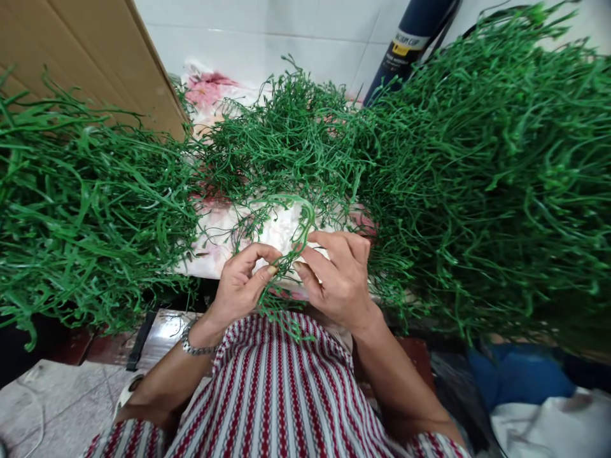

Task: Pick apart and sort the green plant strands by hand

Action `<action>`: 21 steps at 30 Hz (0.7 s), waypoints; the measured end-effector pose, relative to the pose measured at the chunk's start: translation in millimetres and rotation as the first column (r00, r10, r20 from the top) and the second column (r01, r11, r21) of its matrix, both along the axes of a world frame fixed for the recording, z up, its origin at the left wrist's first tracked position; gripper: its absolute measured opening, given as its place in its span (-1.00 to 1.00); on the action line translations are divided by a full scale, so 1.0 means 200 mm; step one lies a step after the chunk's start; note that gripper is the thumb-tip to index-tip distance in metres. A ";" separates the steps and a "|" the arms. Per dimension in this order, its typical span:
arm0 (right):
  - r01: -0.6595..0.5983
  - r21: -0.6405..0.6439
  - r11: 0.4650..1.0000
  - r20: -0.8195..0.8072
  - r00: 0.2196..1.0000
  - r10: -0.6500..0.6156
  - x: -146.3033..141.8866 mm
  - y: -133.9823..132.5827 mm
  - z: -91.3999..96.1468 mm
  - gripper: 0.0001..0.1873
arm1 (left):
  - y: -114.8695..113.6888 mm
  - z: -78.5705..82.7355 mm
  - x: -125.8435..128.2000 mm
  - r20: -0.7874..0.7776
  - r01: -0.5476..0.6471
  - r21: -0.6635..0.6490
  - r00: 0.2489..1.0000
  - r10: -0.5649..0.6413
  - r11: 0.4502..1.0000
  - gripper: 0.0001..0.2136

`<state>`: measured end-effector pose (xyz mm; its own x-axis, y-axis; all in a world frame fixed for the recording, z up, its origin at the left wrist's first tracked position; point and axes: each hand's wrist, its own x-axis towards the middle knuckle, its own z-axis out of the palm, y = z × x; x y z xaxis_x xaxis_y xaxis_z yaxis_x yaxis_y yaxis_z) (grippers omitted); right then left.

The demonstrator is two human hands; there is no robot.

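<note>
In the head view, a work surface is shown spread with a white-and-pink patterned covering (207,245), visibly creased and bare mainly near the front edge. It is backed by a white tiled wall (267,28). Three masses of slender, branching green stems are distributed across it: a left heap (95,210), a looser middle heap (291,137) and a tall right heap (487,178). A corrugated cardboard panel (95,51) is stood behind the left heap, and a dark blue cylinder (401,54), labelled in part "VACUUM CUP", is tilted near the wall. At the front edge, a small bundle of green stems (308,219) is pinched between thumb and forefinger of the left hand (241,280); its upper end is curved over the covering. The right hand (341,270) is placed just beside it, fingers bent and thumb slightly parted from the forefinger; whether the stems are gripped there cannot be told. Below, pale floor tiles (71,404) are seen at left, and blue fabric (520,375) at right.
</note>
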<state>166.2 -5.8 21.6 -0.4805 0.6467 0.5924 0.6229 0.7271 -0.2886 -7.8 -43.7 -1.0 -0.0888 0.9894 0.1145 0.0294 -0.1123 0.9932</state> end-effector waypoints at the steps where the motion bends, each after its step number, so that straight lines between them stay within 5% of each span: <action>1: -0.036 -0.028 0.999 0.016 0.999 0.036 0.00 0.00 0.01 -0.85 | 0.00 0.00 0.00 -0.023 0.003 0.025 1.000 -0.003 1.000 -0.91; 5: -0.194 -0.183 0.964 -0.120 0.977 0.174 -0.02 0.01 0.00 -0.92 | -0.02 0.00 0.00 -0.087 0.014 0.100 0.996 -0.006 0.995 -0.91; 12: -0.253 -0.333 0.908 -0.312 0.939 0.148 -0.02 0.00 -0.06 -0.91 | 0.01 0.01 -0.01 -0.196 0.160 0.091 0.971 -0.140 0.983 -0.95; 16: -0.375 -0.492 0.786 -0.411 0.895 0.170 -0.03 0.00 -0.06 -0.89 | 0.02 0.01 0.00 -0.267 0.138 0.143 0.959 -0.096 0.980 -0.93; 21: -0.403 -0.650 0.644 -0.514 0.858 0.018 -0.07 0.00 -0.07 -0.80 | 0.01 0.00 0.03 -0.332 0.064 0.163 0.943 -0.007 0.985 -0.91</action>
<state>152.5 -6.6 7.9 -0.4842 0.8606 0.1577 0.1491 0.2588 -0.9544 -2.6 -41.1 -1.3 0.0171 0.9547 0.2972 0.3441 -0.2847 0.8947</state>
